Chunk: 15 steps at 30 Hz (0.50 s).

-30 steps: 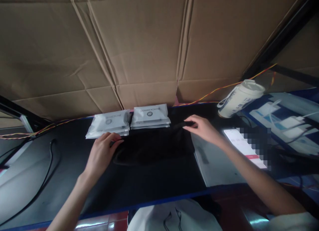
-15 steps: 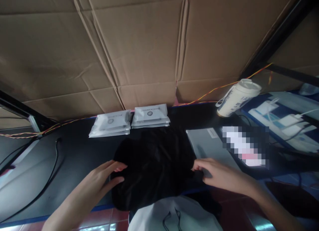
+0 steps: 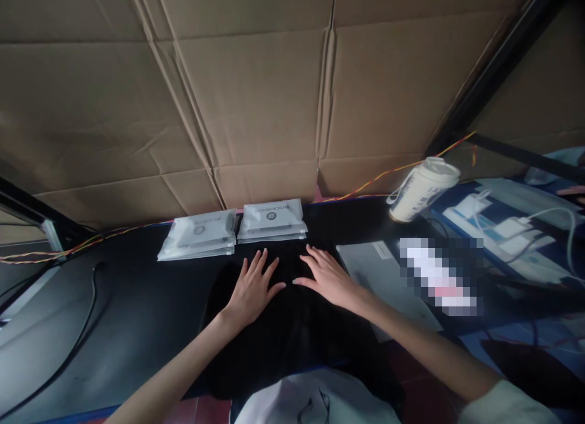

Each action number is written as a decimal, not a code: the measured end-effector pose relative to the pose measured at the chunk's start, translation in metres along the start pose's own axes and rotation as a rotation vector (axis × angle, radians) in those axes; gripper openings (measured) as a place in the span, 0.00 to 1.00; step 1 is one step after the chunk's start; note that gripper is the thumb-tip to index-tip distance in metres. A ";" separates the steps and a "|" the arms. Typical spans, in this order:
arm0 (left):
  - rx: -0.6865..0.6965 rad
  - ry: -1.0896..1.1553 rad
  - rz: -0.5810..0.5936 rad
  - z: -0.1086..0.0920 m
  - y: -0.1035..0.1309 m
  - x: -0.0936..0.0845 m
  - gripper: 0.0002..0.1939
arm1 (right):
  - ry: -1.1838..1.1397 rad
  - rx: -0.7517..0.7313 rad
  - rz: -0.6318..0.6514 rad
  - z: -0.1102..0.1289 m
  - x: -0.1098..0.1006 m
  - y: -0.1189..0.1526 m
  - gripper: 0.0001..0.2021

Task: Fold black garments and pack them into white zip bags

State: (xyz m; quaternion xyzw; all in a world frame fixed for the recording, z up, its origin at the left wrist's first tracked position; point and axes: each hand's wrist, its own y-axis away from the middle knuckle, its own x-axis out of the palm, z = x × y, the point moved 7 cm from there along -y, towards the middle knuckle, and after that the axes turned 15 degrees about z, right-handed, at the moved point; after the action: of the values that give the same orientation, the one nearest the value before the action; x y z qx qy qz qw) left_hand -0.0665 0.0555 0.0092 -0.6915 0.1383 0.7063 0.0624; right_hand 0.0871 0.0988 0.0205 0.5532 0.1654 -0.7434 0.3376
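Observation:
A black piece of cloth [image 3: 292, 326] is spread on the dark table in front of me, its near part hanging toward my lap; what garment it is I cannot make out. My left hand [image 3: 256, 287] lies flat on its upper left part, fingers spread. On the upper right part rests my right hand [image 3: 329, 278], palm down with fingers apart. Just beyond my fingertips are two stacks of white zip pouches with dark print, a left stack [image 3: 198, 234] and a right stack [image 3: 273, 220]. A flat grey plastic bag [image 3: 388, 284] lies beside my right forearm.
A cream tumbler [image 3: 423, 189] stands at the back right. Near it are a pixelated object [image 3: 441, 278] and a power strip [image 3: 498, 220] with white plugs. A black cable [image 3: 86, 326] curves across the table's left side. A cardboard wall [image 3: 247, 107] rises behind.
Both hands have moved inward and away from me, from gripping the cloth's side edges to lying flat on it. The bunched cloth is now flatter. The view has shifted slightly.

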 end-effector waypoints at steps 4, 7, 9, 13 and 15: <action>0.010 0.028 0.015 0.012 -0.001 0.004 0.30 | 0.124 0.001 -0.086 -0.007 0.022 -0.007 0.32; 0.019 0.036 0.020 0.016 -0.004 0.001 0.29 | 0.127 -0.019 -0.104 -0.010 0.021 -0.008 0.32; 0.026 0.023 0.020 0.014 -0.005 -0.004 0.29 | 0.112 -0.014 -0.107 -0.009 0.017 -0.008 0.32; 0.073 -0.005 -0.007 -0.007 0.009 -0.018 0.28 | 0.098 -0.010 -0.116 0.003 0.012 0.002 0.33; 0.118 0.008 0.000 -0.021 0.027 -0.019 0.28 | 0.099 -0.040 -0.101 0.014 0.016 0.015 0.34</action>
State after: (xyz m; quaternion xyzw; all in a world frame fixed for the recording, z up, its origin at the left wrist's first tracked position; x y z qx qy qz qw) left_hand -0.0531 0.0261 0.0304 -0.6896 0.1800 0.6940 0.1025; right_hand 0.0849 0.0741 0.0117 0.5733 0.2245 -0.7278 0.3021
